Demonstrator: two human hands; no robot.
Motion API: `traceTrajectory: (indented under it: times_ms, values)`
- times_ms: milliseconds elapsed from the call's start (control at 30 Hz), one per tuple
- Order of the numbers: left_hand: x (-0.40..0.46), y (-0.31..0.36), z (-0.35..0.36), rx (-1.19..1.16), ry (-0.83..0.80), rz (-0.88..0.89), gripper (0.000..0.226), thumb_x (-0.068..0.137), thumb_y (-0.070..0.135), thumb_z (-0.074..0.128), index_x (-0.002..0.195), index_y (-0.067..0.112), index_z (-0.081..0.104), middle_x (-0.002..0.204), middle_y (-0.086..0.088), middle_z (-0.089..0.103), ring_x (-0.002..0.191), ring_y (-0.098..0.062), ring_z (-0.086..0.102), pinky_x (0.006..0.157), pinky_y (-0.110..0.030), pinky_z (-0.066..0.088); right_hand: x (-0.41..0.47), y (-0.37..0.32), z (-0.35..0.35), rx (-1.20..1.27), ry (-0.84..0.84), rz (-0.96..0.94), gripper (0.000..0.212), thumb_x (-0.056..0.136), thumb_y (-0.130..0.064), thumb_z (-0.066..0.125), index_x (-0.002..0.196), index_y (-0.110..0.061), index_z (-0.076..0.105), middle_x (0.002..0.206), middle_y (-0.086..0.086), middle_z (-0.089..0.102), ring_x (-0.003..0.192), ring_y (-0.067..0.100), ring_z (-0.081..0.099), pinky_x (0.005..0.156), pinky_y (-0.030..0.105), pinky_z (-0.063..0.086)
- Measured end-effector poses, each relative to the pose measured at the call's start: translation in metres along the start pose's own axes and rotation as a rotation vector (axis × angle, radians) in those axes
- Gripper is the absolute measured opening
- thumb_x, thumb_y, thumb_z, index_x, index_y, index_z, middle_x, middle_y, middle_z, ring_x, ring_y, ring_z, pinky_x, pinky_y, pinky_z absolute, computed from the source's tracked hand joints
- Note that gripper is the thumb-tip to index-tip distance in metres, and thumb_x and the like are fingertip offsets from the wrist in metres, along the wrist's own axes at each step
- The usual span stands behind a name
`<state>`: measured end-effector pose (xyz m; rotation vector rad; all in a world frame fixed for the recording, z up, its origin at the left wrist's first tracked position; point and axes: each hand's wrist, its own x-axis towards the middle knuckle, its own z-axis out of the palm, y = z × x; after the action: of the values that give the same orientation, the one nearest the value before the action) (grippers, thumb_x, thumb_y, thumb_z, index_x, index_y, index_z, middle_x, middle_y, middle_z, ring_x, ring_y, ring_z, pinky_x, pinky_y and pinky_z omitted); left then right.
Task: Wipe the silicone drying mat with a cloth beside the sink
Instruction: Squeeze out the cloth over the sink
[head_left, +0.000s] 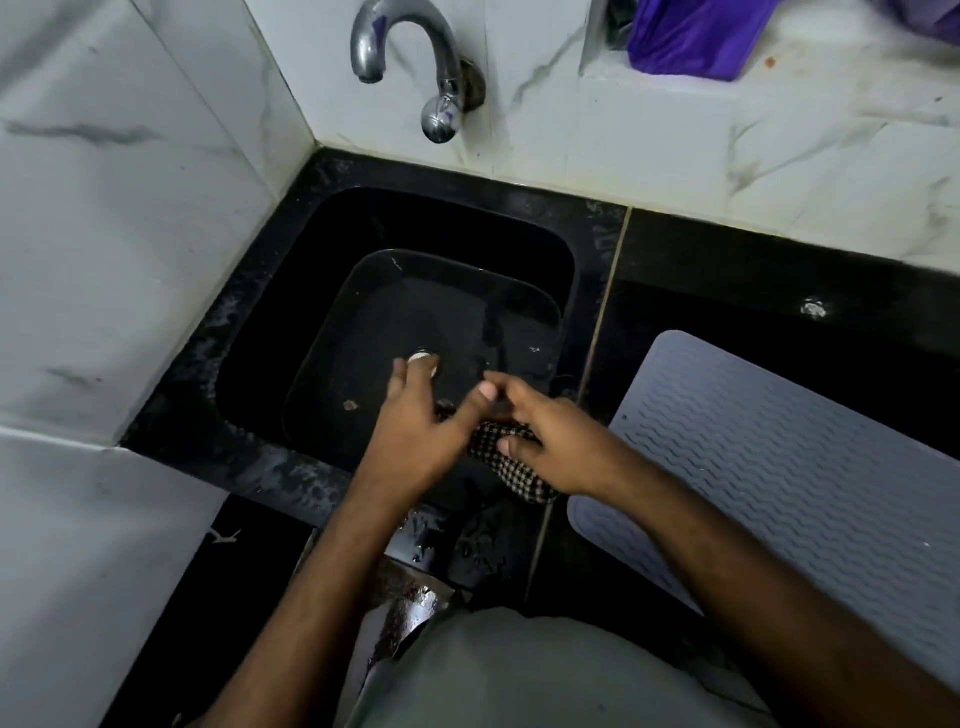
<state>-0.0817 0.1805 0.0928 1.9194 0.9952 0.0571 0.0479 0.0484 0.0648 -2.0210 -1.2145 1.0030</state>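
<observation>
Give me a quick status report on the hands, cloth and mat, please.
Right hand gripping checked cloth over sink; left hand open beside it. Grey mat on counter, untouched. Nothing on mat.

Home kitchen, black sink (270, 332), wall tap (415, 62), marble tiles (130, 208)

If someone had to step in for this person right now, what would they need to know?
Right hand: grips the checked cloth over the sink's near right corner.
Left hand: fingers spread, at the cloth's other end; grip unclear.
Grey silicone mat: flat on the black counter, right of the sink, nothing on it.
Tap: no water running.
Done: cloth in hand.
Left: carry it to the mat and wipe.
</observation>
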Motion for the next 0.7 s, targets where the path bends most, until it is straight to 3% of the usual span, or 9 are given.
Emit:
traceTrajectory:
  times_ms: [67, 133, 233, 367, 433, 467, 533, 600, 700]
  values:
    - [-0.002, -0.003, -0.008, 0.334, -0.016, 0.328, 0.108, 0.07, 0.078, 0.069, 0.156, 0.025, 0.031, 0.163, -0.009, 0.022, 0.147, -0.023, 0.03, 0.116, -0.04, 0.036, 0.008, -0.002, -0.009, -0.072, -0.047, -0.041, 0.081, 0.094, -0.024, 0.065, 0.154, -0.033, 0.012, 0.138, 0.002, 0.058, 0.125, 0.016, 0.055, 0.103, 0.038, 0.046]
    - [0.001, -0.007, -0.006, 0.507, -0.177, 0.462, 0.14, 0.057, 0.08, 0.078, 0.163, 0.025, 0.005, 0.164, -0.001, 0.023, 0.146, -0.018, 0.024, 0.12, -0.041, 0.028, 0.014, -0.005, -0.018, -0.098, -0.105, -0.107, 0.086, 0.091, -0.025, 0.069, 0.153, -0.03, 0.009, 0.141, -0.002, 0.052, 0.126, 0.012, 0.053, 0.102, 0.038, 0.047]
    - [0.009, -0.011, 0.007, 0.362, -0.343, 0.47, 0.167, 0.048, 0.066, 0.092, 0.155, 0.029, -0.031, 0.161, -0.004, 0.037, 0.146, -0.016, 0.034, 0.122, -0.043, 0.028, 0.02, -0.013, -0.034, 0.01, -0.192, -0.152, 0.089, 0.089, -0.027, 0.072, 0.153, -0.03, 0.009, 0.124, -0.011, 0.052, 0.108, 0.008, 0.062, 0.089, 0.034, 0.056]
    - [0.025, -0.012, 0.007, 0.144, -0.428, 0.353, 0.163, 0.053, 0.046, 0.099, 0.149, 0.049, -0.032, 0.147, -0.007, 0.056, 0.118, -0.018, 0.067, 0.1, -0.041, 0.054, 0.024, -0.012, -0.054, 0.194, -0.222, -0.102, 0.087, 0.088, -0.025, 0.073, 0.154, -0.028, 0.016, 0.111, -0.01, 0.053, 0.092, 0.014, 0.07, 0.077, 0.034, 0.059]
    - [0.031, -0.012, 0.004, 0.278, -0.421, 0.313, 0.15, 0.053, 0.052, 0.096, 0.158, 0.042, -0.01, 0.126, 0.002, 0.069, 0.103, -0.011, 0.07, 0.09, -0.034, 0.056, 0.026, -0.006, -0.057, 0.178, -0.175, -0.087, 0.075, 0.089, -0.025, 0.073, 0.149, -0.026, 0.028, 0.109, -0.007, 0.054, 0.088, 0.015, 0.07, 0.076, 0.033, 0.059]
    - [0.034, -0.01, 0.002, 0.376, -0.393, 0.313, 0.127, 0.054, 0.056, 0.093, 0.156, 0.034, 0.02, 0.114, 0.008, 0.071, 0.099, -0.01, 0.069, 0.086, -0.033, 0.056, 0.027, -0.002, -0.056, 0.138, -0.131, -0.091, 0.065, 0.09, -0.023, 0.072, 0.144, -0.026, 0.036, 0.106, -0.007, 0.054, 0.086, 0.014, 0.069, 0.076, 0.033, 0.059]
    - [0.037, -0.006, 0.001, 0.519, -0.317, 0.284, 0.051, 0.063, 0.048, 0.085, 0.104, 0.031, 0.06, 0.087, 0.009, 0.071, 0.084, -0.013, 0.07, 0.073, -0.035, 0.057, 0.029, 0.004, -0.055, -0.009, 0.015, -0.16, 0.042, 0.093, -0.017, 0.066, 0.131, -0.025, 0.05, 0.104, -0.007, 0.054, 0.088, 0.011, 0.065, 0.08, 0.037, 0.056]
    - [0.04, -0.007, 0.001, 0.39, -0.315, 0.178, 0.023, 0.069, 0.032, 0.078, 0.08, 0.022, 0.061, 0.07, 0.005, 0.069, 0.067, -0.013, 0.069, 0.062, -0.036, 0.056, 0.021, 0.005, -0.052, -0.217, 0.162, -0.369, 0.038, 0.094, -0.008, 0.054, 0.128, -0.024, 0.056, 0.117, -0.008, 0.052, 0.108, 0.009, 0.056, 0.092, 0.04, 0.05]
    - [0.042, -0.013, 0.0, 0.008, -0.419, 0.075, 0.015, 0.073, 0.012, 0.069, 0.085, 0.004, 0.063, 0.066, 0.0, 0.06, 0.06, -0.014, 0.056, 0.06, -0.038, 0.044, -0.001, 0.008, -0.036, -0.498, 0.133, -0.546, 0.074, 0.082, -0.012, 0.053, 0.151, -0.027, 0.035, 0.158, 0.001, 0.028, 0.149, 0.024, 0.015, 0.119, 0.044, 0.02]
